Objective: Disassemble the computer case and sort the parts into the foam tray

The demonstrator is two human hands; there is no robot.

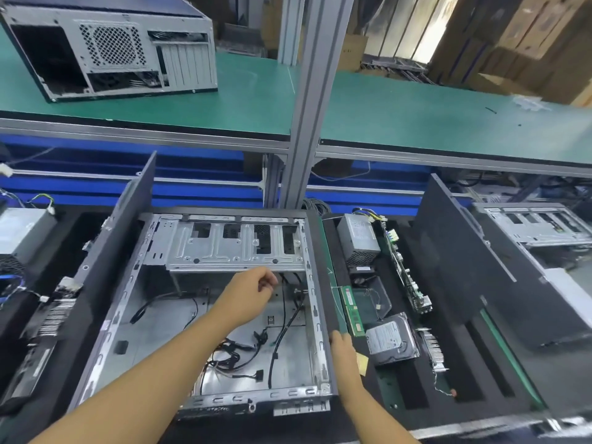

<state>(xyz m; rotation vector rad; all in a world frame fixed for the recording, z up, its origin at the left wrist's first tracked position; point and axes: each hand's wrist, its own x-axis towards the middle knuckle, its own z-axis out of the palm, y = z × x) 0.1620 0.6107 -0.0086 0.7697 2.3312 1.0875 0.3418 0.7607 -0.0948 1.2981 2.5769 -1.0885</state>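
Observation:
The open computer case [205, 318] lies flat in front of me, with its silver drive cage [237, 241] at the far end and loose black cables [282, 328] on its floor. My left hand [253, 294] reaches inside just below the cage, fingers curled together and pinching the top end of a black cable. My right hand [344, 347] grips the case's right wall near its front corner. The black foam tray [413, 402] lies to the right and holds a power supply [357, 238], a motherboard [403, 270], a memory stick [352, 310], a hard drive [390, 339] and a heatsink [432, 347].
Dark side panels stand upright at the case's left [128, 238] and beyond the tray at the right [455, 261]. Another stripped case [538, 225] lies far right. A closed case [109, 49] sits on the green upper shelf [400, 116]. An aluminium post [307, 123] rises behind.

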